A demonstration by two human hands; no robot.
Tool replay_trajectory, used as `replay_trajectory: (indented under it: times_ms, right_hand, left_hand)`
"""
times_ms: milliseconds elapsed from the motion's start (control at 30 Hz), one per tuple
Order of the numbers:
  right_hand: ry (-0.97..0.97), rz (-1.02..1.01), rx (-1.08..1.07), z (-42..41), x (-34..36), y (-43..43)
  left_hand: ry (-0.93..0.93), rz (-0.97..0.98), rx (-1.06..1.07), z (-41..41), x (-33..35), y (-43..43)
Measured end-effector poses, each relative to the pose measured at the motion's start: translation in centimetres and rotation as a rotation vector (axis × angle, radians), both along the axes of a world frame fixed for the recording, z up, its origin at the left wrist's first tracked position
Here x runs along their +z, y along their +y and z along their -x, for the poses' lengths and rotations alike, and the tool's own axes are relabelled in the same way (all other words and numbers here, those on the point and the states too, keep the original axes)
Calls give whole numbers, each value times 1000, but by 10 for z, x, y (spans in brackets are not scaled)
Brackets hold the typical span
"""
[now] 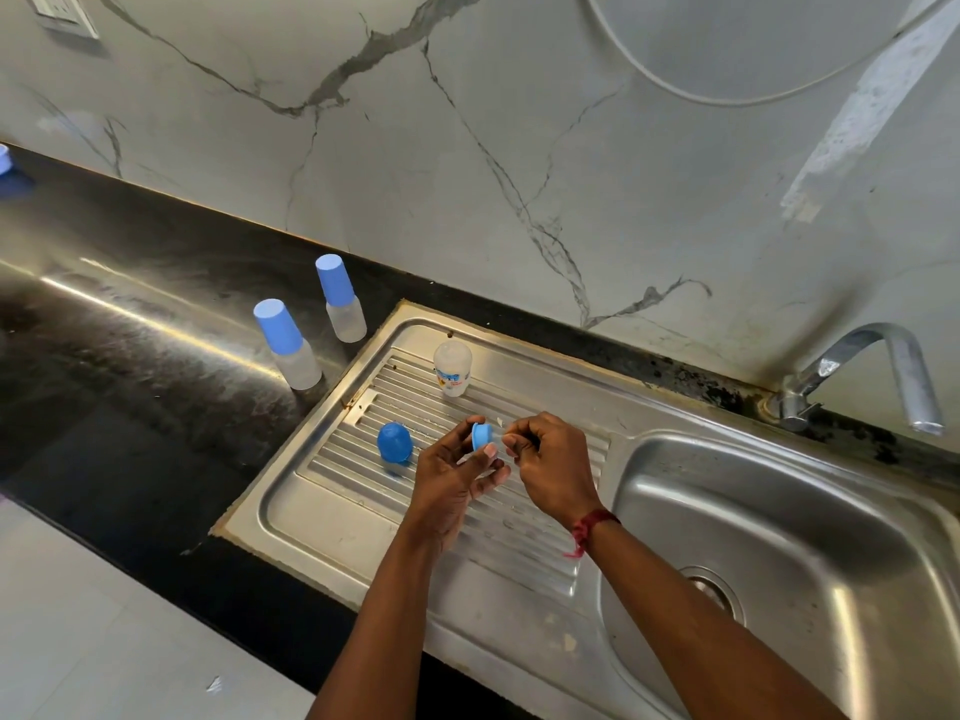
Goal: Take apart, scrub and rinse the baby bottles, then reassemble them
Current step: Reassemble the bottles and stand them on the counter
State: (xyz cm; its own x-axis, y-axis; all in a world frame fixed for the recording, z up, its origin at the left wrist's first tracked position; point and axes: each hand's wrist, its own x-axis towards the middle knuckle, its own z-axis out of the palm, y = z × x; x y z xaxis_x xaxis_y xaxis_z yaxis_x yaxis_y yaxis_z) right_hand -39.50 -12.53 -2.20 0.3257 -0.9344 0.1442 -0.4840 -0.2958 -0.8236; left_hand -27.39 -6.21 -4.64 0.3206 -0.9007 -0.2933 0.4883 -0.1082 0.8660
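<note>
Head view: left hand [457,475] grips blue ring [482,438] between thumb and fingers, above drainboard [322,491]. Right hand [550,459] has fingers curled, pinching a clear piece [502,438] at the ring's right side; too small to tell more. Open bottle [453,367] stands upright at drainboard's far end. Blue cap [395,443] sits on the ribs, left of the hands. Two capped bottles [288,345] upright on black counter [130,356], left of drainboard. Basin [779,511] to the right, tap [883,376] behind it. Red thread [592,527] on right wrist.
</note>
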Motion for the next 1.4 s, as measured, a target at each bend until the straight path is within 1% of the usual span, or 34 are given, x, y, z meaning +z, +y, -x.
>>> replay_trajectory:
  times_ms: [67,100,167,300,367,467,633,733,800,900,967,1200,1267,1300,1333,1367,1400]
  right_hand:
    - [-31,-52,5,3,-2,-3]
    - [-60,-109,12,4,-3,-4]
    - [-161,-297,12,6,-4,-3]
    - [-480,-663,1,7,3,2]
    - [-596,-793,12,9,6,2]
    - [-737,-915,39,13,5,2]
    - [-826,-944,34,20,-1,1]
    - [-856,-901,5,18,-1,0]
    - [-793,-823,-10,14,-1,0]
    - [-619,-676,-11,7,-1,0]
    - [-548,-617,-28,2,-2,0]
    - [-515,-582,-84,-9,2,0]
    - [-562,-632,-168,-1,-4,-3]
    - [-631,-687,-251,10,-7,-7]
    - [-706,-730,-329,24,-12,-9]
    - [-763,-746,-371,35,-17,-12]
    - [-769,-750,-341,41,-17,-15]
  left_hand:
    - [11,-10,69,3,-1,0]
    - [-16,-13,112,5,0,-2]
    - [-167,-16,171,10,0,-4]
    - [-546,38,193,15,-4,-9]
    - [-646,66,188,14,-3,-11]
    - [-701,87,164,12,-1,-12]
    - [-719,114,115,14,6,-12]
    - [-727,111,108,16,9,-13]
    - [-737,101,102,16,9,-13]
    - [-766,67,112,17,10,-15]
    - [-772,51,117,19,12,-17]
    - [-809,78,155,27,15,-17]
    - [-724,80,241,20,31,-13]
    - [-675,70,324,7,41,-13]
    - [-655,87,407,-8,52,-12]
    - [-673,133,439,-26,60,-15]
    - [-684,164,442,-40,64,-18]
